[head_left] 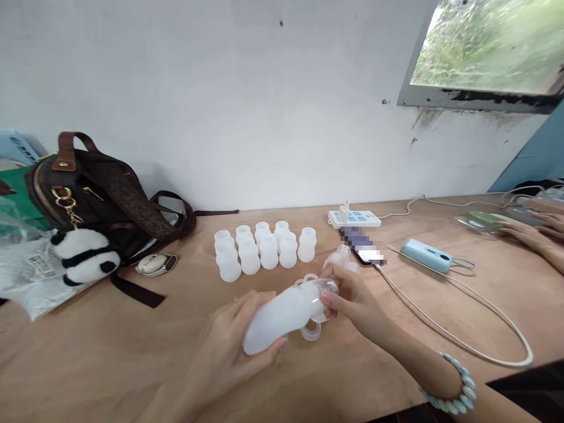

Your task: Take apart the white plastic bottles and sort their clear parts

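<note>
A milky-white plastic baby bottle (277,320) lies tilted across the front of the table, its neck end up to the right. My left hand (227,338) is wrapped around its body. At the neck end, my right hand (350,299) pinches a clear cap (328,285) against the bottle; whether it is fully seated cannot be made out. Under and beside the right hand lie several translucent rings (311,332), partly hidden. More clear caps (341,255) sit just behind that hand. Several similar white bottles (249,257) stand upright without caps behind my hands.
A dark backpack (106,194) with a panda plush (86,258) stands left, near a watch (156,264). To the right are a power strip (365,219), a phone (359,242), a blue power bank (426,255) and a looping white cable (497,314). Another person's hands (524,235) work far right.
</note>
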The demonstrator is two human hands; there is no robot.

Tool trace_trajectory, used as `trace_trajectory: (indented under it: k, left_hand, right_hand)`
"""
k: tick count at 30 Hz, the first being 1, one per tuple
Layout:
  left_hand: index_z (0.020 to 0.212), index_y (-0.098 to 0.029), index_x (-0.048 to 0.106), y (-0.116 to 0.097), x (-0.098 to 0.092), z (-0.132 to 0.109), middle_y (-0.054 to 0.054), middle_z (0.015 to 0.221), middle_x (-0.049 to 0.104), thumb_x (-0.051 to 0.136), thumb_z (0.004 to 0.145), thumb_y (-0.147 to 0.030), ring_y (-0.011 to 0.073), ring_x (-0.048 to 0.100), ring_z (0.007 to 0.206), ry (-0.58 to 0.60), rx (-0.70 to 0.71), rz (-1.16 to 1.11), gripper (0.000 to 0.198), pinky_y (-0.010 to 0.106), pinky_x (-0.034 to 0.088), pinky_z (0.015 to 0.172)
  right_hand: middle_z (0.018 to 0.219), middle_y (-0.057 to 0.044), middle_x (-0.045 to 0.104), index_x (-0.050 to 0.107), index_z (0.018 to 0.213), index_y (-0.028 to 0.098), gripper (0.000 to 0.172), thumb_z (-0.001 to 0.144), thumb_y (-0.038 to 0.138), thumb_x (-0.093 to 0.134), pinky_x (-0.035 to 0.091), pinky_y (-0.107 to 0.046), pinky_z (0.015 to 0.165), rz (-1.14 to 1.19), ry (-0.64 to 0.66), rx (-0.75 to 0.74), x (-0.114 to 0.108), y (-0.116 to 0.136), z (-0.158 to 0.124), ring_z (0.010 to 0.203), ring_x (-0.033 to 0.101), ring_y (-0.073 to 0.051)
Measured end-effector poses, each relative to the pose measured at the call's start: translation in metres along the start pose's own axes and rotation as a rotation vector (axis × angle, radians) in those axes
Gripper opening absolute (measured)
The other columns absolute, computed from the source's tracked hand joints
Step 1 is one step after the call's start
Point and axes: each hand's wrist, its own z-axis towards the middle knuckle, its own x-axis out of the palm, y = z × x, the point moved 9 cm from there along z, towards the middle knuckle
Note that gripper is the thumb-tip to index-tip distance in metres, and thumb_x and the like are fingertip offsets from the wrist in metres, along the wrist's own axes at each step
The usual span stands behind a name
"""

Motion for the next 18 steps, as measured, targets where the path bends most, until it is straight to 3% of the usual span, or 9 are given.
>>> trace_trajectory:
  k: [2, 4, 8, 10, 12, 14, 16, 18]
  left_hand:
    - [0.115, -0.027, 0.054, 0.005, 0.007, -0.006, -0.001, 0.089, 0.071, 0.061, 0.084, -0.033, 0.0175, 0.065, 0.068, 0.055, -0.108, -0.084, 0.033, 0.025, 0.051, 0.056]
    - [0.109, -0.027, 0.059, 0.015, 0.005, -0.011, 0.000, 0.086, 0.071, 0.062, 0.083, -0.039, 0.0190, 0.064, 0.068, 0.070, -0.234, -0.167, 0.029, 0.026, 0.050, 0.056]
    - [0.094, -0.022, 0.063, 0.054, -0.014, -0.024, 0.001, 0.071, 0.067, 0.055, 0.085, -0.051, 0.0180, 0.059, 0.058, -0.036, -0.488, -0.409, 0.032, 0.024, 0.045, 0.048]
    - [0.088, -0.020, 0.063, 0.071, -0.021, -0.028, 0.000, 0.064, 0.062, 0.054, 0.086, -0.051, 0.0166, 0.057, 0.055, -0.077, -0.565, -0.476, 0.032, 0.023, 0.042, 0.047]
    - [0.087, -0.019, 0.063, 0.078, -0.026, -0.027, -0.001, 0.064, 0.061, 0.057, 0.085, -0.049, 0.0162, 0.057, 0.057, -0.113, -0.581, -0.471, 0.030, 0.022, 0.043, 0.048]
    - [0.091, -0.020, 0.063, 0.076, -0.025, -0.021, -0.001, 0.068, 0.061, 0.063, 0.081, -0.047, 0.0157, 0.057, 0.057, -0.124, -0.563, -0.442, 0.028, 0.021, 0.044, 0.049]
    - [0.095, -0.021, 0.062, 0.071, -0.019, -0.014, -0.002, 0.071, 0.063, 0.066, 0.079, -0.045, 0.0151, 0.057, 0.057, -0.096, -0.547, -0.424, 0.029, 0.021, 0.045, 0.047]
    - [0.097, -0.021, 0.061, 0.067, -0.011, -0.007, -0.003, 0.072, 0.062, 0.066, 0.080, -0.045, 0.0145, 0.057, 0.055, -0.051, -0.548, -0.410, 0.030, 0.020, 0.044, 0.046]
  right_hand:
    - [0.064, 0.001, 0.058, 0.055, 0.077, 0.024, 0.027, 0.080, 0.045, 0.070, 0.043, -0.028, 0.049, 0.005, -0.007, -0.003, -0.005, 0.000, -0.007, 0.054, 0.054, -0.016]
    - [0.063, 0.001, 0.056, 0.057, 0.076, 0.023, 0.028, 0.080, 0.048, 0.070, 0.042, -0.027, 0.046, -0.026, -0.094, -0.072, -0.023, 0.010, -0.010, 0.052, 0.052, -0.015]
    - [0.059, 0.004, 0.048, 0.051, 0.076, 0.024, 0.028, 0.086, 0.049, 0.060, 0.037, -0.025, 0.047, -0.089, -0.562, -0.328, -0.106, 0.050, -0.015, 0.050, 0.045, -0.012]
    - [0.067, 0.002, 0.054, 0.054, 0.087, 0.025, 0.025, 0.082, 0.045, 0.067, 0.041, -0.026, 0.053, -0.302, -0.663, -0.351, -0.132, 0.065, -0.010, 0.057, 0.051, -0.014]
    - [0.070, 0.001, 0.056, 0.057, 0.097, 0.023, 0.030, 0.080, 0.046, 0.067, 0.041, -0.028, 0.056, -0.627, -0.557, -0.286, -0.131, 0.067, 0.008, 0.062, 0.053, -0.016]
    - [0.070, 0.000, 0.057, 0.060, 0.101, 0.022, 0.032, 0.081, 0.046, 0.063, 0.039, -0.028, 0.057, -0.903, -0.356, -0.199, -0.114, 0.054, 0.024, 0.063, 0.053, -0.017]
    - [0.072, -0.001, 0.059, 0.062, 0.104, 0.021, 0.030, 0.083, 0.043, 0.060, 0.038, -0.027, 0.056, -1.081, -0.207, -0.132, -0.099, 0.037, 0.033, 0.063, 0.054, -0.017]
    - [0.075, -0.002, 0.060, 0.062, 0.107, 0.021, 0.031, 0.082, 0.039, 0.061, 0.036, -0.026, 0.056, -1.185, -0.144, -0.091, -0.092, 0.026, 0.038, 0.064, 0.055, -0.017]
